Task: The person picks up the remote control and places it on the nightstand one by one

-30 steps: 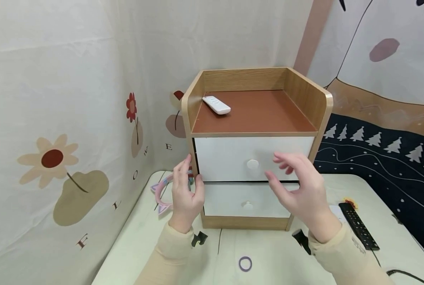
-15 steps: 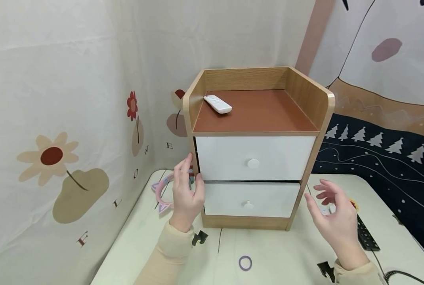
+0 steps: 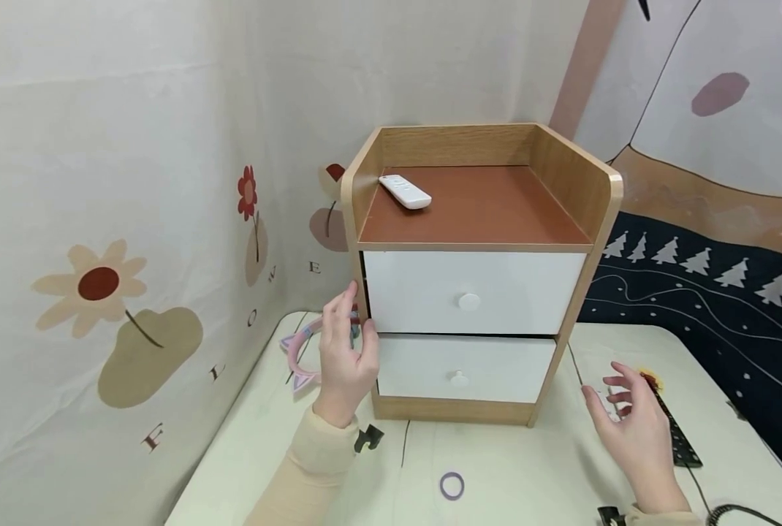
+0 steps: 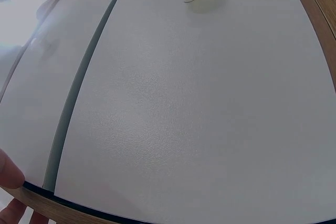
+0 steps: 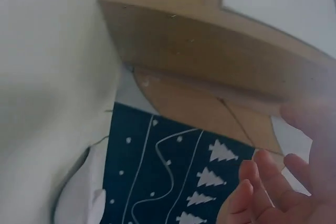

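A small wooden drawer cabinet [image 3: 453, 410] with a reddish-brown top shelf stands upright on the table. Its white upper drawer [image 3: 417, 285] and lower drawer [image 3: 411, 365] are pushed in, each with a round white knob. My left hand [image 3: 345, 365] holds the cabinet's left side edge. In the left wrist view its thumb [image 4: 9, 171] lies at the front and the fingers are on the outer side. To the right of the cabinet, my right hand [image 3: 637, 431] hovers apart from it, fingers loosely bent and holding nothing. A white remote control [image 3: 405, 192] lies on the top shelf.
Left of the cabinet lies a pink cat-ear headband [image 3: 294, 358], partly behind my hand. A purple ring [image 3: 452, 486] is on the table [image 3: 516, 467] in front. A black remote control [image 3: 683, 442], a sunflower piece [image 3: 651, 378] and a coiled cable [image 3: 739, 509] lie right.
My right hand has moved from before the upper drawer's knob outward to the right and down. My left hand keeps its place on the cabinet edge. The drawers look unchanged.
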`<state>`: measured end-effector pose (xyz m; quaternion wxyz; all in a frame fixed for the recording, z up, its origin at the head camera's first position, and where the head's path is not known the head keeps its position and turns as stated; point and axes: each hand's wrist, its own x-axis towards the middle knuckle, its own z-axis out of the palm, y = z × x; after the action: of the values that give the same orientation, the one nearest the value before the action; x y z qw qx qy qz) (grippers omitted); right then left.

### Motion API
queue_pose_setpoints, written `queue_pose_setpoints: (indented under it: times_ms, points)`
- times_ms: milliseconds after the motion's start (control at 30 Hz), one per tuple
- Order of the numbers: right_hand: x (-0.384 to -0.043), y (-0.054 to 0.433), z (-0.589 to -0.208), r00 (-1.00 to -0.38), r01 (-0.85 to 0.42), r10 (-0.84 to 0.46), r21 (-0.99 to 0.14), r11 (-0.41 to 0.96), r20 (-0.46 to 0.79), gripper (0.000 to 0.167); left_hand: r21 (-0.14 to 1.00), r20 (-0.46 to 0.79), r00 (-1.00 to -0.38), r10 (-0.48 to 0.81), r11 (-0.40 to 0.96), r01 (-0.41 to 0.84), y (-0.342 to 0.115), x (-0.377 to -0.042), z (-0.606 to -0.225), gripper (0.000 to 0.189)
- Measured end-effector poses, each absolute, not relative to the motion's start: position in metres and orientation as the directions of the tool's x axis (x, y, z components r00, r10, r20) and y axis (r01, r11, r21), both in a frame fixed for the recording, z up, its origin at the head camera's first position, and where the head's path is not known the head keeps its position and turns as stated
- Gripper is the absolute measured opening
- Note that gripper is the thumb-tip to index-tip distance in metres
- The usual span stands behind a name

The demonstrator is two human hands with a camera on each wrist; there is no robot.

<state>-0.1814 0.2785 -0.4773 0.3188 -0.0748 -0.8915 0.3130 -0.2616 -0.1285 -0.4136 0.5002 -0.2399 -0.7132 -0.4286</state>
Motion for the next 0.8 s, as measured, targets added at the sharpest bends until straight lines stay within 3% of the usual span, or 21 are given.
queue_pose_setpoints:
  times_ms: [333, 500, 633, 800]
  points:
    - [-0.180, 0.295, -0.500, -0.857, 0.103, 0.333, -0.502, 0.859, 0.393, 0.076, 0.407, 0.900, -0.427, -0.085, 0.511, 0.757, -0.128, -0.260, -0.414, 0.066]
    - [-0.183, 0.299, -0.506, -0.901, 0.217, 0.365, -0.488, 0.845, 0.233, 0.083, 0.412, 0.898, -0.432, -0.087, 0.513, 0.753, -0.129, -0.259, -0.414, 0.066]
    - [-0.187, 0.304, -0.511, -0.905, 0.306, 0.404, -0.462, 0.832, 0.129, 0.087, 0.416, 0.896, -0.437, -0.086, 0.510, 0.753, -0.130, -0.259, -0.414, 0.066]
    - [-0.187, 0.309, -0.518, -0.898, 0.348, 0.429, -0.442, 0.827, 0.095, 0.085, 0.412, 0.897, -0.435, -0.080, 0.507, 0.757, -0.129, -0.259, -0.412, 0.066]
